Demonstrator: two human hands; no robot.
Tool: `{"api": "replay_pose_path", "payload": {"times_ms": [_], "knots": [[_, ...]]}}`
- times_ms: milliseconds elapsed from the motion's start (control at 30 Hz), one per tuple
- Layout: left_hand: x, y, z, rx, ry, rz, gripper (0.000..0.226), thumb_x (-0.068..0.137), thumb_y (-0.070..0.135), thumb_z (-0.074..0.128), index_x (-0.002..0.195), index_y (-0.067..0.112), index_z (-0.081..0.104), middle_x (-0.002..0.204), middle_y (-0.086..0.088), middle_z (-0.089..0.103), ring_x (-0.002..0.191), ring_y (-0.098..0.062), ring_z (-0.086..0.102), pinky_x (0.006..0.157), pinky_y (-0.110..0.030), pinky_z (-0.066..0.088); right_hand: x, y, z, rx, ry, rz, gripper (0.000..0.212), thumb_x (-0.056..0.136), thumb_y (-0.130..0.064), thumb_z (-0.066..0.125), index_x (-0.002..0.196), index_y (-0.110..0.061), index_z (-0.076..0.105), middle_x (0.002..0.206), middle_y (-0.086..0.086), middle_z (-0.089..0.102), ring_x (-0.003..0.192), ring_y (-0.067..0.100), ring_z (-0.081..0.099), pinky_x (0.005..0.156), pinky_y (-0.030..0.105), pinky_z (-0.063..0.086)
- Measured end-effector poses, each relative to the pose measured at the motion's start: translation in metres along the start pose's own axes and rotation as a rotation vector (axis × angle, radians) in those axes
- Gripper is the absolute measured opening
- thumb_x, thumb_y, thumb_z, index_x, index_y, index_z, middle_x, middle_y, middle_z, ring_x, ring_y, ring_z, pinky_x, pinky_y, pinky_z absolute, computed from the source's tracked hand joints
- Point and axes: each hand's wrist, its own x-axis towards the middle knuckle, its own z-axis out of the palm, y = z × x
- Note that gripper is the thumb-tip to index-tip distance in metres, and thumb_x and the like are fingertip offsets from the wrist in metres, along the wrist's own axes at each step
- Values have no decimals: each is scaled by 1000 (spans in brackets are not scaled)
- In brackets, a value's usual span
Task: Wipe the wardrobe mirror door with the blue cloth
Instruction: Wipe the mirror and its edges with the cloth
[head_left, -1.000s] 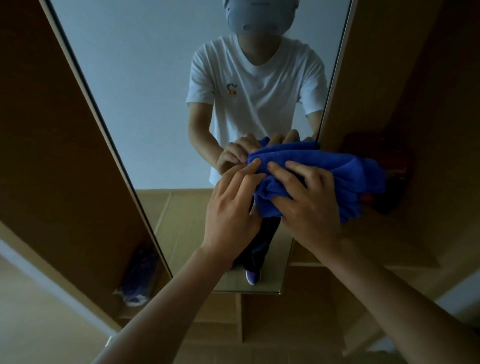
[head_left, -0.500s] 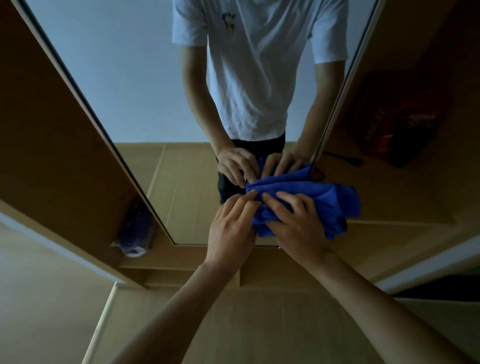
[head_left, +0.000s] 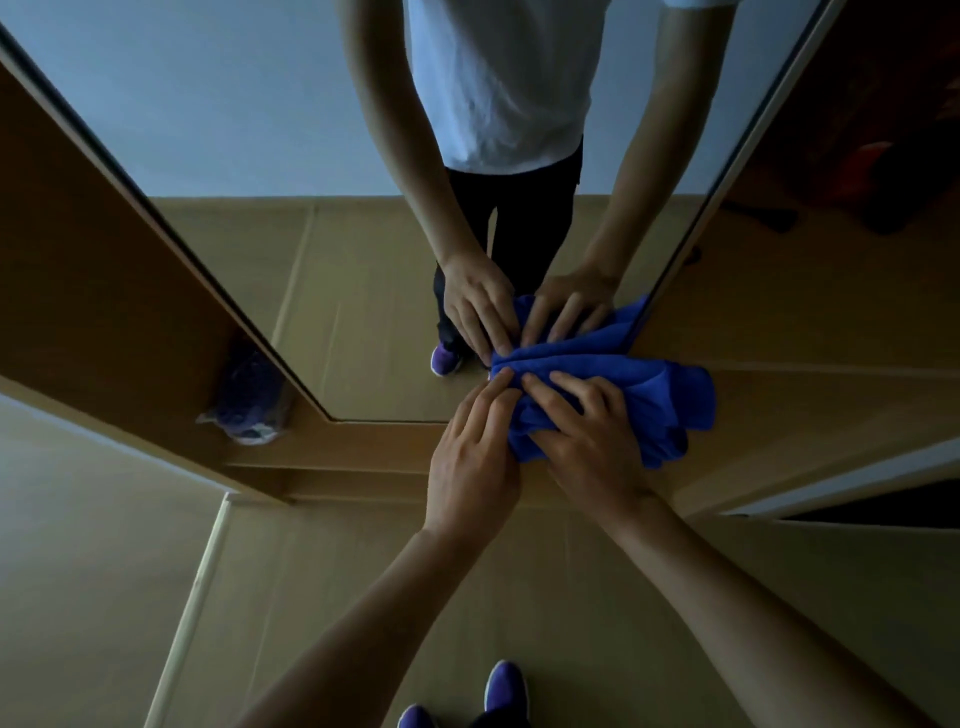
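Observation:
The wardrobe mirror door (head_left: 249, 130) stands in front of me and reflects a person in a white shirt. A bunched blue cloth (head_left: 670, 400) lies against the glass near the mirror's lower right corner and hangs past its bottom edge. My right hand (head_left: 587, 441) lies on the cloth, fingers spread and bent over the bunched fabric, thumb tucked at its lower edge. My left hand (head_left: 472, 457) is beside it, its straight fingertips touching the cloth's left end. Both hands show again in the reflection above.
A clear bag with something purple (head_left: 249, 410) lies on the wardrobe's base left of the mirror. Dark red things (head_left: 883, 171) sit in the open compartment to the right. My purple shoes (head_left: 504, 686) stand on the wooden floor (head_left: 130, 571) below.
Both hands and the cloth have slid down the mirror from chest height to near its bottom edge. The view has tilted down with them, and my shoes now show.

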Motion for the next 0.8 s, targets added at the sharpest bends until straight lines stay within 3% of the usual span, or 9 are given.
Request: {"api": "replay_pose_path", "payload": {"times_ms": [133, 367, 567, 700, 800], "knots": [[-19, -18, 21, -38, -115, -71, 50, 95, 5, 66, 143, 4, 51, 154, -8, 47, 144, -21, 45, 111, -32, 48, -20, -9, 28, 51, -67, 36, 29, 95, -35, 52, 104, -22, 77, 132, 0, 65, 118, 28, 61, 99, 44, 41], [-44, -52, 55, -83, -344, -227, 71, 93, 6, 64, 154, 17, 31, 163, 2, 34, 148, -14, 38, 106, -14, 40, -53, -18, 78, 78, -181, 45, 28, 94, -30, 52, 103, -21, 77, 128, -1, 67, 120, 25, 60, 104, 40, 45], [-49, -59, 58, -95, -448, -256, 80, 92, 12, 66, 155, 28, 20, 167, 7, 24, 148, -15, 37, 102, -24, 50, -63, -29, 86, 220, -281, 210, 29, 89, -18, 62, 116, -20, 72, 132, 1, 64, 126, 25, 55, 107, 43, 42], [-47, -50, 43, -74, -571, -291, 84, 92, 17, 65, 158, 32, 14, 163, 8, 30, 137, -19, 50, 90, -25, 49, -60, -29, 65, 372, -510, 292, 46, 87, -9, 67, 131, -22, 64, 137, -2, 58, 131, 19, 50, 107, 37, 41], [-47, -37, 28, -107, -548, -262, 81, 94, 17, 65, 159, 30, 19, 162, 8, 32, 140, -16, 47, 101, -30, 52, -59, -30, 39, 377, -511, 310, 50, 86, -10, 69, 132, -27, 61, 133, -6, 58, 127, 16, 51, 104, 36, 44]]}}
